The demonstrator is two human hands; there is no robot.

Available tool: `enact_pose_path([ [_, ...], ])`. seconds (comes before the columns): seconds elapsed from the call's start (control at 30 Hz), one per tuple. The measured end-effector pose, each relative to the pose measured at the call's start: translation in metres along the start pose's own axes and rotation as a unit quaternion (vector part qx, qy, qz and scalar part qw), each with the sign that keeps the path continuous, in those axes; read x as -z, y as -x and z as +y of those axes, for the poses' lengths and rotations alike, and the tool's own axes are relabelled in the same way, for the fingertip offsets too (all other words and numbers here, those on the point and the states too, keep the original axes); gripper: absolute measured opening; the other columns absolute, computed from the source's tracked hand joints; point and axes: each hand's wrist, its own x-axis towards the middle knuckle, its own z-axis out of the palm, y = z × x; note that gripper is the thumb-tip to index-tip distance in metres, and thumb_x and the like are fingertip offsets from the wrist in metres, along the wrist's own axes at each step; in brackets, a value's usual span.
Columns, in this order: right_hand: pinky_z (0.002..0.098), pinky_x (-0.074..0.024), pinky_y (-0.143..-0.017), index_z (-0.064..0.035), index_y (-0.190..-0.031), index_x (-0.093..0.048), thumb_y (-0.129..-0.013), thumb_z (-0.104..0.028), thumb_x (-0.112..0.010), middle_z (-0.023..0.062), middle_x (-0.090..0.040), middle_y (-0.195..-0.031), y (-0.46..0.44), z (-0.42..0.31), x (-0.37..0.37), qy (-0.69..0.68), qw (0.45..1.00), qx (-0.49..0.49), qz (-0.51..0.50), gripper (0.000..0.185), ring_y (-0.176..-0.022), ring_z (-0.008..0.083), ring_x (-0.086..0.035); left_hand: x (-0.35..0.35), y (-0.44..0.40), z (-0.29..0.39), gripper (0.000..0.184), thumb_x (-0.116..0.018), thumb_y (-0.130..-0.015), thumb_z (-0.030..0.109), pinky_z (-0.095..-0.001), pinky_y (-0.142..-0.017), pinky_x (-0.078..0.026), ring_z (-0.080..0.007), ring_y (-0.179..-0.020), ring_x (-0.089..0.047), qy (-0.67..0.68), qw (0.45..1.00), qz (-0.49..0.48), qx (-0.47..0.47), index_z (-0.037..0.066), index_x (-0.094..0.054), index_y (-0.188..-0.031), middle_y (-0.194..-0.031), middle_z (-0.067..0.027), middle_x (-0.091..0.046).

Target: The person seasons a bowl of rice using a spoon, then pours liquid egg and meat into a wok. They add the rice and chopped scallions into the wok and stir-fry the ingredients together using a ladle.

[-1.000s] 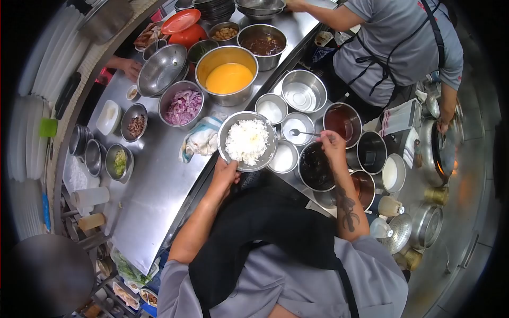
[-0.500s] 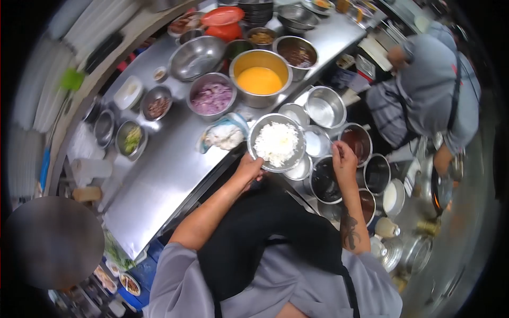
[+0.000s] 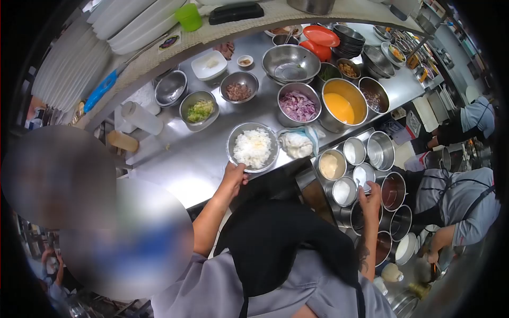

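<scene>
My left hand [image 3: 235,179] grips the near rim of a metal bowl [image 3: 229,146] of white rice [image 3: 252,148], held at the front edge of the steel counter. My right hand [image 3: 370,198] is closed, fingertips pinched, over a round metal container of white powder [image 3: 362,174]. What the pinch holds, if anything, I cannot make out. Around that hand stand a container of pale paste [image 3: 331,165], another of white granules [image 3: 344,191] and one of reddish-brown liquid [image 3: 393,192]. A bundled white cloth [image 3: 296,144] lies right of the rice bowl.
Along the counter [image 3: 175,172] stand chopped greens [image 3: 200,111], diced meat [image 3: 238,91], sliced purple onion [image 3: 298,105] and a pot of yellow liquid [image 3: 339,107]. Stacked plates [image 3: 69,74] fill the shelf above. At right, a co-worker [image 3: 464,196] works beside the containers.
The view has turned. The rice bowl in my left hand has gone left, from above the containers to the counter edge. My right hand is still over the containers, now by the white powder.
</scene>
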Motion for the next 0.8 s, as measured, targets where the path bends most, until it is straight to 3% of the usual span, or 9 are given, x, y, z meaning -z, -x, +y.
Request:
enact_pose_path([
  [0.1,0.0397,-0.0441,-0.08,0.0006,-0.1,-0.059,-0.077,-0.011,-0.068,0.018,-0.059,-0.098,-0.001,-0.031,-0.003,-0.033,0.999,-0.01,0.004,0.027,-0.092,0.0349,-0.056,0.024,-0.015,0.003,0.026,-0.045,-0.089,0.009,-0.0229,-0.041,-0.034,-0.0088,-0.052,-0.042,0.047,0.998,-0.01,0.041,0.005,-0.045,-0.115,-0.078,-0.0037,-0.052],
  [0.23,0.0397,-0.0439,-0.082,-0.0005,-0.1,-0.059,-0.078,-0.01,-0.067,0.0171,-0.059,-0.1,0.013,-0.062,-0.007,-0.021,0.999,0.011,0.028,0.026,-0.094,0.0349,-0.056,0.042,-0.008,0.013,0.023,-0.051,-0.092,0.021,-0.0229,-0.045,-0.039,-0.0095,-0.053,-0.048,0.096,0.982,-0.127,0.104,0.004,-0.052,-0.107,-0.077,-0.005,-0.059],
  [0.33,0.0367,-0.0447,-0.081,-0.001,-0.098,-0.06,-0.078,-0.011,-0.067,0.0156,-0.058,-0.1,0.042,-0.06,-0.009,-0.044,0.996,-0.069,0.04,0.024,-0.094,0.0313,-0.056,0.063,0.004,0.033,0.02,-0.053,-0.094,0.022,-0.0219,-0.046,-0.038,-0.0089,-0.054,-0.049,-0.281,0.931,-0.188,0.138,0.004,-0.057,-0.099,-0.074,-0.004,-0.06],
  [0.37,0.0361,-0.045,-0.08,-0.001,-0.098,-0.06,-0.079,-0.012,-0.067,0.0153,-0.058,-0.1,0.063,-0.06,-0.01,-0.06,0.99,-0.118,0.051,0.023,-0.094,0.0305,-0.056,0.065,0.001,0.052,0.019,-0.055,-0.093,0.022,-0.0215,-0.047,-0.038,-0.0083,-0.054,-0.049,-0.316,0.922,-0.209,0.082,0.004,-0.058,-0.095,-0.071,-0.0027,-0.059],
  [0.47,0.0343,-0.047,-0.078,-0.0013,-0.099,-0.061,-0.079,-0.01,-0.067,0.0132,-0.059,-0.1,0.098,-0.081,0.002,-0.004,0.987,-0.132,0.086,0.022,-0.089,0.0287,-0.059,0.051,0.009,0.088,0.017,-0.059,-0.091,0.021,-0.02,-0.048,-0.038,-0.0061,-0.055,-0.049,-0.332,0.905,-0.263,-0.046,0.005,-0.061,-0.086,-0.067,0.0001,-0.058],
  [0.53,0.035,-0.048,-0.079,-0.0017,-0.098,-0.061,-0.079,-0.009,-0.066,0.014,-0.06,-0.101,0.125,-0.082,0.007,0.036,0.982,-0.162,0.085,0.022,-0.093,0.0299,-0.059,0.022,0.004,0.1,0.014,-0.06,-0.091,0.018,-0.0188,-0.049,-0.037,-0.0038,-0.055,-0.047,-0.277,0.906,-0.31,-0.074,0.005,-0.06,-0.084,-0.068,0.0008,-0.058],
  [0.63,0.0384,-0.0477,-0.08,-0.0019,-0.097,-0.062,-0.079,-0.009,-0.066,0.0158,-0.061,-0.098,0.158,-0.091,0.013,0.008,0.973,-0.198,0.118,0.02,-0.092,0.0317,-0.059,-0.023,0.007,0.084,0.011,-0.063,-0.089,0.015,-0.0189,-0.048,-0.035,-0.003,-0.054,-0.046,-0.3,0.876,-0.365,-0.099,0.006,-0.06,-0.084,-0.067,0.0015,-0.058],
  [0.7,0.04,-0.0473,-0.082,-0.0015,-0.097,-0.062,-0.079,-0.011,-0.067,0.0163,-0.062,-0.096,0.181,-0.092,0.013,0.059,0.97,-0.176,0.154,0.021,-0.091,0.0332,-0.059,-0.052,0.02,0.065,0.016,-0.064,-0.089,0.018,-0.0188,-0.044,-0.032,-0.003,-0.048,-0.043,-0.359,0.859,-0.352,-0.097,0.006,-0.058,-0.08,-0.061,0.0023,-0.053],
  [0.8,0.0423,-0.0463,-0.082,-0.0013,-0.096,-0.062,-0.079,-0.013,-0.066,0.0169,-0.063,-0.094,0.212,-0.107,0.024,0.014,0.958,-0.223,0.18,0.02,-0.091,0.0354,-0.058,-0.079,0.036,0.029,0.021,-0.064,-0.089,0.022,-0.0191,-0.04,-0.03,-0.0034,-0.044,-0.041,-0.38,0.839,-0.382,-0.079,0.007,-0.056,-0.077,-0.058,0.0019,-0.052],
])
